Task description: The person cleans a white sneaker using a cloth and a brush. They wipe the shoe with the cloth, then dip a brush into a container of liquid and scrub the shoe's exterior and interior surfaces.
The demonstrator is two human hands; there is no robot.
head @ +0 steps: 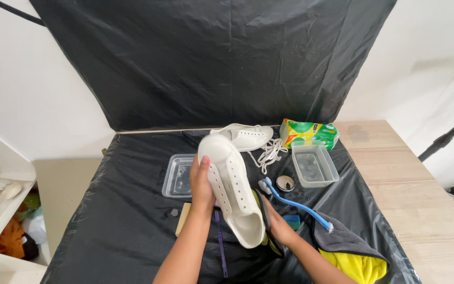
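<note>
While both hands grip a white shoe (230, 189), black sheeting (122, 221) covers the table.

Two bare forearms in view, no sleeves. Left hand (202, 184) and right hand (278, 225): no gloves, no rings, no watch or wristband visible. Fingers (204, 164) bare, nails short and unpainted as far as visible.

The white shoe (231, 188) looks smooth and a bit shiny, like leather or plastic. The black sheet (122, 210) over the bench is thin, crinkly plastic and shines in spots. The bare bench (411, 179) is pale, matt wood. The two tubs (315, 166) are clear plastic. The blue brush (295, 202) has a smooth plastic handle. The grey and yellow cloth (350, 250) looks soft.
</note>
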